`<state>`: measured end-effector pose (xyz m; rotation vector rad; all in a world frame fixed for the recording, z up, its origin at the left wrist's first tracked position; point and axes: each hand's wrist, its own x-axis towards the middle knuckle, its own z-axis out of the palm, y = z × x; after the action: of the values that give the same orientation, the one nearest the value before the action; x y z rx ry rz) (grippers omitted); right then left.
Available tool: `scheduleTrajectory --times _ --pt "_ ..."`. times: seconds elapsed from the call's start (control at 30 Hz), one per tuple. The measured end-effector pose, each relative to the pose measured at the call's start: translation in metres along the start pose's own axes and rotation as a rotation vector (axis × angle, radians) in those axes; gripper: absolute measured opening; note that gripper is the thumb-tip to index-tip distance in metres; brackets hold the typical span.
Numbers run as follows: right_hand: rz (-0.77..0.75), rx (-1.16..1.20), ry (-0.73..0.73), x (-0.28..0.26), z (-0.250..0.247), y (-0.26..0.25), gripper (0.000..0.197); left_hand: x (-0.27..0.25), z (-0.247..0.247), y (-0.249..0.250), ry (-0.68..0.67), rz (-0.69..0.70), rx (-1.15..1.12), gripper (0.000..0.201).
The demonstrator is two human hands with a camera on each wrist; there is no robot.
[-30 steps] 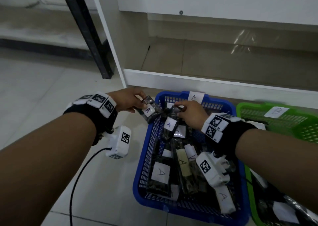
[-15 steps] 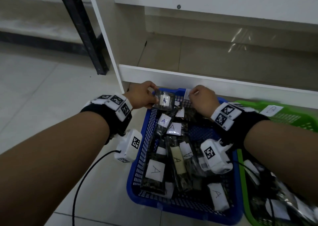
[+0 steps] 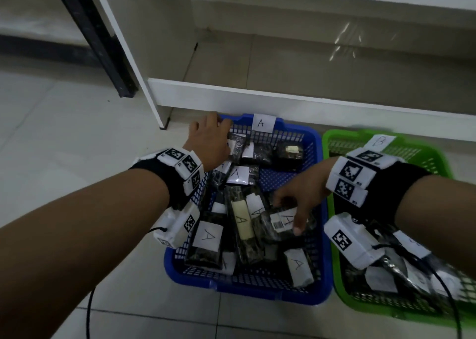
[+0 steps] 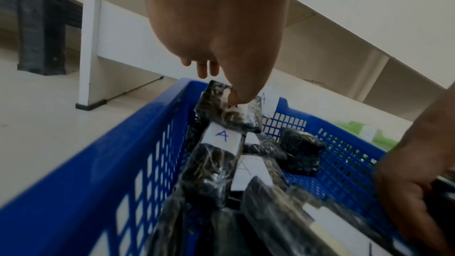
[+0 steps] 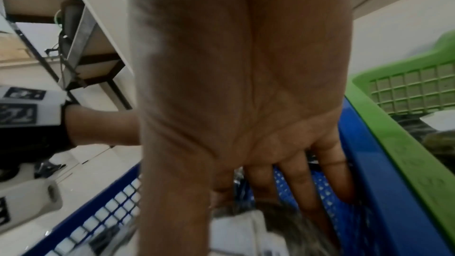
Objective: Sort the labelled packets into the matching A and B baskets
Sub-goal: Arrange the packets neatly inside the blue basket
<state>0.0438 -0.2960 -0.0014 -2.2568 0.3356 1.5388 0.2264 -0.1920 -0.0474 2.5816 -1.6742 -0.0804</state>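
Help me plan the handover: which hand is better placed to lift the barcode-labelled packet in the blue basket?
Right. The right hand already has its fingers on the barcode packet, while the left hand pinches another packet at the blue basket's far corner.

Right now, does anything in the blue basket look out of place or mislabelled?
Nothing stands out. Every readable label in the blue basket says A, matching its A tag. The packets lie in a loose heap, and some labels are hidden, so those can't be checked.
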Motion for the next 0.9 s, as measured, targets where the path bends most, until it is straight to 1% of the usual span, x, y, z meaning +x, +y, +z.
scheduleTrajectory --times 0.03,0.07,0.17,0.2,0.23,0.33,0.37,0.43,0.5,0.53,0.63,0.7,0.77,0.83,0.9 --pt "0.0 -0.03 0.008 0.002 0.003 -0.001 0.072 -0.003 0.0 0.003 0.016 0.042 0.008 0.047" --pt "-0.008 -0.041 0.027 0.004 0.006 -0.001 0.07 -0.005 0.001 0.007 0.039 0.116 0.022 0.046" --pt "-0.073 -0.014 0.074 0.003 -0.001 0.002 0.057 -0.014 -0.002 0.022 0.099 0.389 0.069 0.04" --pt "-0.085 -0.005 0.093 0.001 -0.008 0.005 0.053 -0.017 -0.002 0.028 0.08 0.46 0.075 0.038" --pt "-0.087 0.002 0.125 -0.004 -0.016 0.008 0.049 -0.02 -0.001 0.035 0.03 0.513 0.071 0.037" --pt "-0.041 0.041 0.293 -0.025 -0.039 0.028 0.043 -0.026 0.008 0.061 -0.178 0.6 0.002 0.035" --pt "-0.017 0.035 0.354 -0.033 -0.046 0.033 0.043 -0.028 0.01 0.067 -0.256 0.593 -0.022 0.038" --pt "0.053 -0.047 0.449 -0.041 -0.053 0.04 0.044 -0.03 0.017 0.077 -0.445 0.538 -0.056 0.051" --pt "0.116 -0.202 0.497 -0.038 -0.052 0.042 0.045 -0.029 0.024 0.083 -0.607 0.484 -0.085 0.063" --pt "0.115 -0.269 0.498 -0.032 -0.049 0.041 0.044 -0.029 0.027 0.086 -0.651 0.458 -0.099 0.066" --pt "0.03 -0.369 0.5 -0.015 -0.035 0.035 0.042 -0.028 0.03 0.092 -0.726 0.385 -0.101 0.072" --pt "0.051 -0.444 0.461 -0.009 -0.029 0.028 0.04 -0.027 0.025 0.094 -0.72 0.335 -0.146 0.073" --pt "0.074 -0.506 0.402 0.0 -0.025 0.02 0.038 -0.022 0.019 0.091 -0.718 0.32 -0.228 0.069" --pt "0.082 -0.509 0.345 0.009 -0.021 0.016 0.032 -0.018 0.012 0.083 -0.772 0.322 -0.287 0.064" --pt "0.071 -0.477 0.358 0.016 -0.018 0.017 0.028 -0.015 0.004 0.073 -0.82 0.309 -0.304 0.06"
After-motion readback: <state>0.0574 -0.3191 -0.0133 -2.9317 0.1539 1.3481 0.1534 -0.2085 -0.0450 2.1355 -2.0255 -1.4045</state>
